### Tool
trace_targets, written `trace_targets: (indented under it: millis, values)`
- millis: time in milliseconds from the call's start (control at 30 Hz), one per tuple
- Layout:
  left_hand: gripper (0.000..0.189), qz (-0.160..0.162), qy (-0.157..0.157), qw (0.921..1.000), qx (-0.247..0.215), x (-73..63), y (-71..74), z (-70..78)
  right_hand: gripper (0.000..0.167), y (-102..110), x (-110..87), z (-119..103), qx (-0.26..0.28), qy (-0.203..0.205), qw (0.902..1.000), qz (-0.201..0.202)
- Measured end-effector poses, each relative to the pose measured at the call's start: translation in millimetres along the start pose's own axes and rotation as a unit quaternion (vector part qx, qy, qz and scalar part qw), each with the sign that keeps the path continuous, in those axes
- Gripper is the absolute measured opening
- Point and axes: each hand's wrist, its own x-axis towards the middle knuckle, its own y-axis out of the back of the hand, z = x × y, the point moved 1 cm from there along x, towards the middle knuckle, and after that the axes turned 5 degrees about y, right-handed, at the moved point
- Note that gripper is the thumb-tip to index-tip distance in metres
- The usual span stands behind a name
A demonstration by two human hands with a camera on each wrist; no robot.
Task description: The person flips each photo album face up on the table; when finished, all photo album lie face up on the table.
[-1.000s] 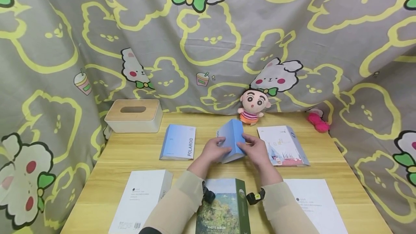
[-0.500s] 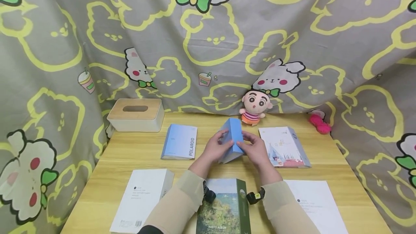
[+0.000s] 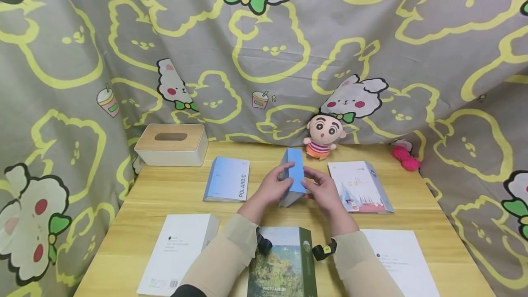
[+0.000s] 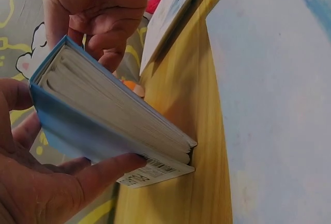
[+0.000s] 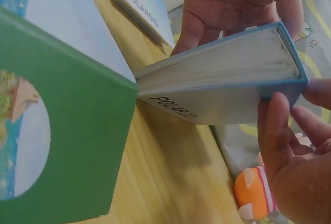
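Note:
A blue POLAROID photo album [image 3: 295,168] stands spine up at the middle of the table, its page edges showing in both wrist views. My left hand [image 3: 271,188] grips its left cover, thumb and fingers near the spine. From the other side my right hand [image 3: 323,189] holds the right cover close to the spine. The lettered cover [image 5: 176,107] and white pages [image 5: 227,61] show in the right wrist view. A barcode [image 4: 158,163] is on the opposite cover in the left wrist view. Below the hands lies a photo album with a painted landscape cover [image 3: 274,262].
Another blue POLAROID album [image 3: 228,179] lies to the left, and an illustrated white album [image 3: 358,187] to the right. White albums lie front left [image 3: 177,251] and front right [image 3: 402,260]. Behind stand a tissue box [image 3: 171,145], a plush doll [image 3: 323,135] and a pink item [image 3: 406,157].
Between my hands the blue album has turned, so its right-hand spine now faces up and its front cover has swung out of the head view. Both hands keep hold; other items stay put.

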Motion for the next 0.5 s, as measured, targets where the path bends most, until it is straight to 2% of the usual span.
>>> trace_targets:
  millis: [167, 400, 500]
  values:
    - [0.056, 0.000, 0.009, 0.9999, -0.009, 0.8, 0.1, -1.6, 0.049, 1, 1.1, 3, 0.013, 0.001, 0.9998, -0.013]
    - [0.057, -0.002, 0.028, 0.9970, -0.072, -0.3, -0.4, -2.5, 0.049, 0, 1.2, 9, 0.013, 0.017, 0.9987, -0.045]
    - [0.061, -0.002, 0.029, 0.9962, -0.082, -1.5, -0.1, -1.1, 0.048, -1, 0.8, 15, 0.028, 0.007, 0.9978, -0.060]
